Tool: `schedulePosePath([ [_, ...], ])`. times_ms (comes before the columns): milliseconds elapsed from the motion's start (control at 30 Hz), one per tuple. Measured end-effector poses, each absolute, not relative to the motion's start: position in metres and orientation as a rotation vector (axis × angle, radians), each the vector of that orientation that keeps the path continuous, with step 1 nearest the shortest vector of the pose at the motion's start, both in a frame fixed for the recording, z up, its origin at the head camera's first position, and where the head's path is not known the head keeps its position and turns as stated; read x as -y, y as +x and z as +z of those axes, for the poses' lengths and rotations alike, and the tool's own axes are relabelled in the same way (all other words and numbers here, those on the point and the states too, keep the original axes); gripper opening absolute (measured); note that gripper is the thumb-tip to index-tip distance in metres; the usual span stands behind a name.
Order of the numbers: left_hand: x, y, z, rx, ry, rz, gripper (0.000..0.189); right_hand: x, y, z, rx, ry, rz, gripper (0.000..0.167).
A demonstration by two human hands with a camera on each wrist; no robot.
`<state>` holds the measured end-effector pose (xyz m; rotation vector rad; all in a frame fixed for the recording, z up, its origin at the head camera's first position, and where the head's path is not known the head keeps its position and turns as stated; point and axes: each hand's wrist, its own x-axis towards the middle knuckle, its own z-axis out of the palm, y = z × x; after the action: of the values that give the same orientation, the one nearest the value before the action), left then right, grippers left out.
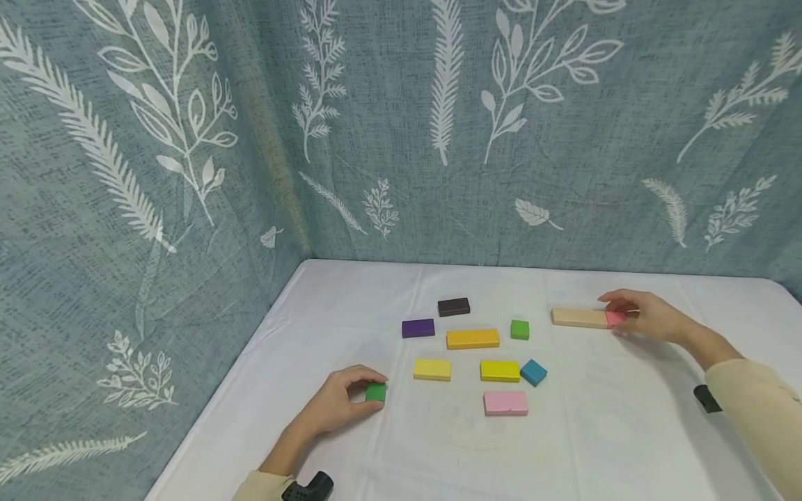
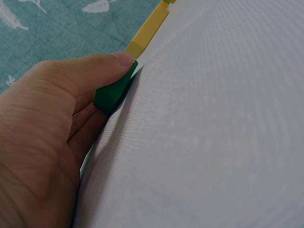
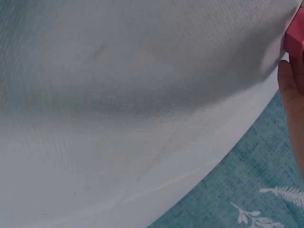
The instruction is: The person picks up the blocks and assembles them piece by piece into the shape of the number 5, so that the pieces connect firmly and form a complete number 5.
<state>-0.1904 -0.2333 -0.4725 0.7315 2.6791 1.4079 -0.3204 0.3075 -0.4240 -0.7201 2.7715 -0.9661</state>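
My left hand [image 1: 338, 403] pinches a small green block [image 1: 376, 392] between thumb and fingers, low over the left of the white table. The left wrist view shows the thumb along one side of that green block [image 2: 113, 95], with a yellow block [image 2: 148, 31] beyond it. Over at the right, my right hand [image 1: 651, 319] holds a small pinkish-red block [image 1: 615, 319] at the right end of a long tan block [image 1: 579, 318]. Only part of the red block [image 3: 295, 35] and a few fingers appear at the edge of the right wrist view.
Between the hands lie black [image 1: 454, 307], purple [image 1: 418, 328], orange [image 1: 473, 339], light green [image 1: 519, 330], pale yellow [image 1: 432, 369], bright yellow [image 1: 500, 371], blue [image 1: 534, 372] and pink [image 1: 505, 403] blocks. A leaf-patterned teal curtain [image 1: 401, 132] hangs behind the white-covered table [image 1: 601, 445].
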Motion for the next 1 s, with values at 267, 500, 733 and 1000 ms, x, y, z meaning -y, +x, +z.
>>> schedulePosePath([
  [267,0.233,-0.191,-0.472,-2.687,0.743,1.396,0.034,-0.318,-0.318,-0.424,-2.765,-0.646,-1.041,0.053],
  [500,0.232,-0.19,-0.471,-2.701,0.736,1.385,0.033,-0.321,-0.315,-0.427,-2.752,-0.572,-1.087,0.048],
  [733,0.232,-0.19,-0.473,-2.717,0.801,1.399,0.033,-0.326,-0.309,-0.428,-2.777,-0.534,-1.11,0.049],
  [1000,0.233,-0.191,-0.475,-2.73,0.866,1.412,0.033,-0.329,-0.301,-0.429,-2.788,-0.529,-1.181,0.049],
])
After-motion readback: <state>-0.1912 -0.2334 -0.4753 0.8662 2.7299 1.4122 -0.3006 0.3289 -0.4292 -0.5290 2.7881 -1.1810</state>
